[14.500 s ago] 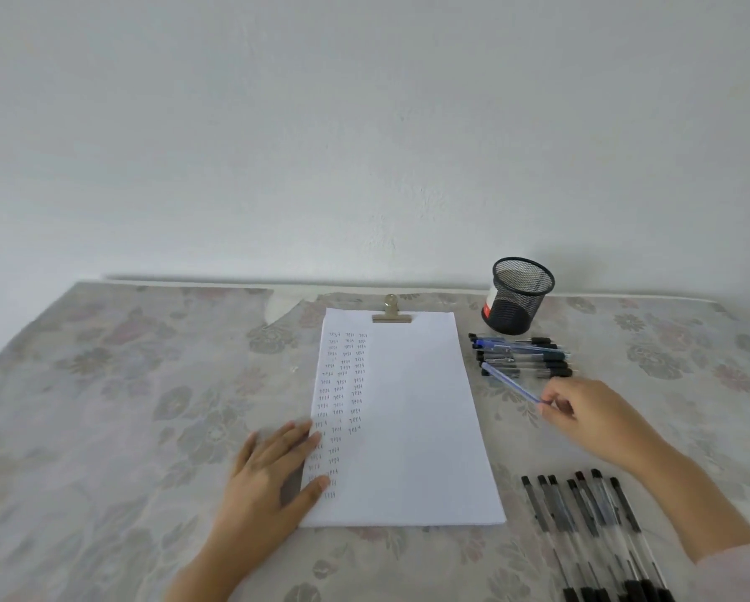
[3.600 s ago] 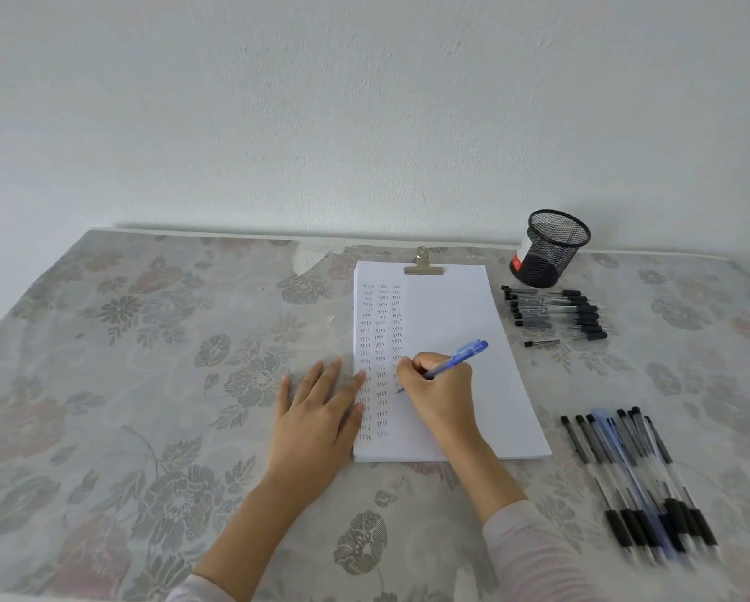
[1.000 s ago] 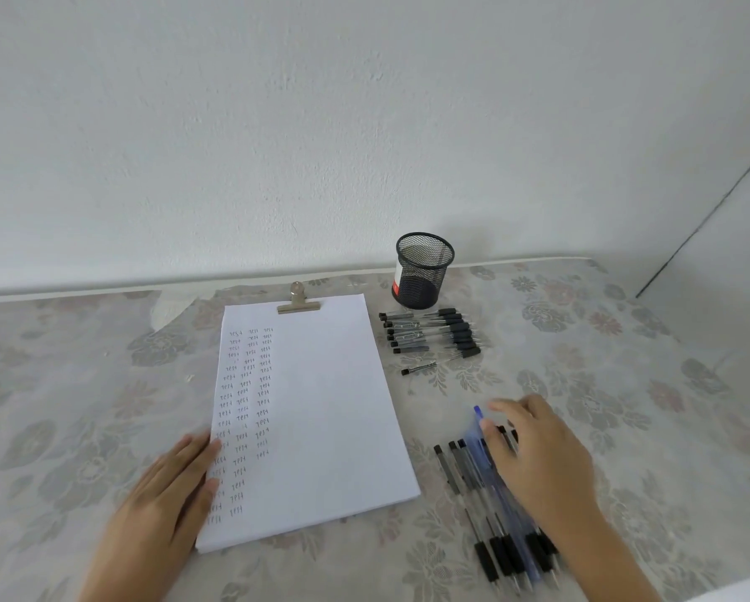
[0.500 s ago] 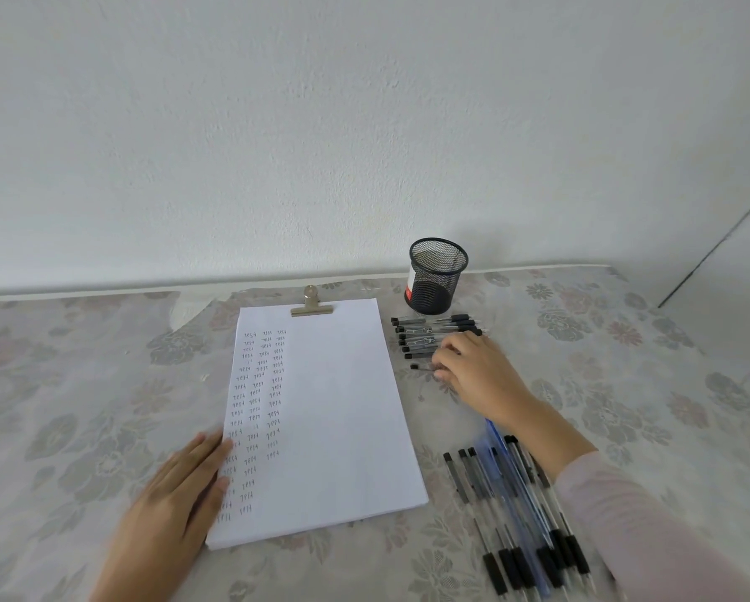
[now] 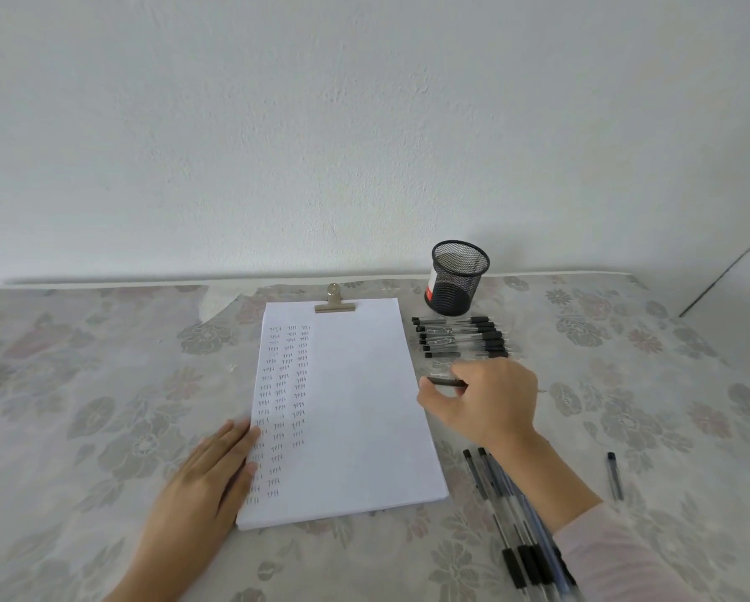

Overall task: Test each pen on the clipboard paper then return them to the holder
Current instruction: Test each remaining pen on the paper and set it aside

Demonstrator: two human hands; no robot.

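White paper under a brass clip lies at the table's middle, with columns of small pen marks down its left part. My left hand rests flat on the paper's lower left edge. My right hand pinches a black pen just right of the paper. A row of black pens lies beyond that hand, in front of the black mesh holder. A second group of pens lies at the lower right, partly under my right forearm.
A single pen lies alone at the far right. The table wears a floral cloth and stands against a white wall. A corner line of another wall shows at the right edge.
My right hand left the blue pen among the lower right group, reached to the row by the holder, and now lifts a black pen toward the paper. The left hand stayed put.
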